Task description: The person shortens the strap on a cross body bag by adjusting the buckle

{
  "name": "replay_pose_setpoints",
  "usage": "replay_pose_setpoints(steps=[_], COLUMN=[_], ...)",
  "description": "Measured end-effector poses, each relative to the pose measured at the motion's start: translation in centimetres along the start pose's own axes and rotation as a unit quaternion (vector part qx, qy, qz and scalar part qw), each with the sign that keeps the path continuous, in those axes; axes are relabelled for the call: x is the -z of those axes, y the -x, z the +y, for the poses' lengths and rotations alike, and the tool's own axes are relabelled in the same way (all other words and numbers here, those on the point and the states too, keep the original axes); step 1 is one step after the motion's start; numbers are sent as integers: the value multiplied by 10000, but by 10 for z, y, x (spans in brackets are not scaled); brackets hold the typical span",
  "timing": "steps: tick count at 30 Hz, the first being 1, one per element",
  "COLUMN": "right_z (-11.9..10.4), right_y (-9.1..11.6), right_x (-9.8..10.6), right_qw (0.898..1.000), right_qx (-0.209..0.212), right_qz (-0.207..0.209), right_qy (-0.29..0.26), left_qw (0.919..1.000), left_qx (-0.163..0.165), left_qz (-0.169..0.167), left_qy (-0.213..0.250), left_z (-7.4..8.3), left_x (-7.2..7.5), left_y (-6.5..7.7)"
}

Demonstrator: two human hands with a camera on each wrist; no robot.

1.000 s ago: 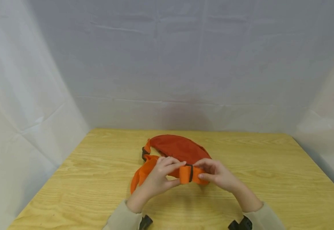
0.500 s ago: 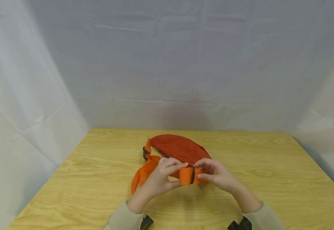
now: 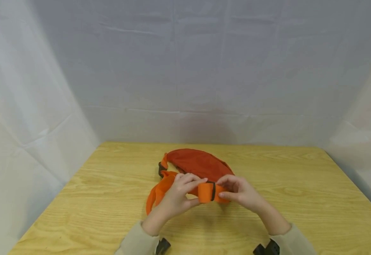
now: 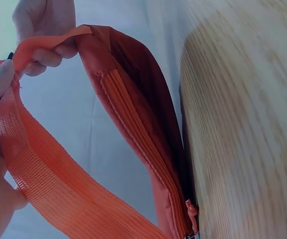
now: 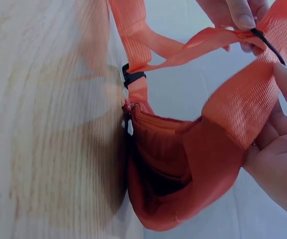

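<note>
A red waist pack [image 3: 201,163] lies on the table, its zipper [image 4: 128,114] showing in the left wrist view. Its orange webbing strap [image 3: 205,193] is raised at the front and threads through a thin black slide buckle [image 3: 213,191]. My left hand [image 3: 180,196] pinches the strap left of the slider, forefinger at the top edge and thumb low. From the right, my right hand [image 3: 241,193] pinches the strap between thumb and fingers, close beside the slider. A second black buckle [image 5: 133,77] joins the strap to the pack's far end.
The wooden table [image 3: 300,187] extends to both sides of the pack. A white sheet [image 3: 198,71] hangs behind it, with more sheeting at left and right. Dark wrist devices [image 3: 163,246] sit at both sleeves. A slack strap loop [image 3: 153,198] lies left of my left hand.
Both hands keep their hold on the strap. The strap and slider dip slightly, then rise back a little, with small shifts sideways. The pack stays in place.
</note>
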State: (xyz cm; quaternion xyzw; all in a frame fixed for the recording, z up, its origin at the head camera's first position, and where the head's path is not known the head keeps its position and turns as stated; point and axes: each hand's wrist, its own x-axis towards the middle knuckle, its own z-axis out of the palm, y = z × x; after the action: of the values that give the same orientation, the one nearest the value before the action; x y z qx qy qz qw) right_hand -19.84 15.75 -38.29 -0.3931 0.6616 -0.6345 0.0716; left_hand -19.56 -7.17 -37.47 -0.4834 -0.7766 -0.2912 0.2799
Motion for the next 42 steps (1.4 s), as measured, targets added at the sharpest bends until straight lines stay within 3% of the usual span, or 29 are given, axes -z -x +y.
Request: replay_pose_setpoints(steps=[5,13,20,42], right_z=[1,0,-1,-2], right_y=[1,2,2,1], right_x=[4,4,3,1], right_qw=[9998,9963,9933,9909], right_qx=[12,-609,-825,-882], right_qz=[-156,224,473,665], right_qy=[113,558,653,766], left_qw=[9999,9999,9999,9995], left_qx=[93,139,15,76], left_qz=[73,34,45,-290], left_qy=[-23,75,132,59], left_z=[-1,-3,-3,4], left_x=[1,1,1,2], left_y=[0,1,0,-1])
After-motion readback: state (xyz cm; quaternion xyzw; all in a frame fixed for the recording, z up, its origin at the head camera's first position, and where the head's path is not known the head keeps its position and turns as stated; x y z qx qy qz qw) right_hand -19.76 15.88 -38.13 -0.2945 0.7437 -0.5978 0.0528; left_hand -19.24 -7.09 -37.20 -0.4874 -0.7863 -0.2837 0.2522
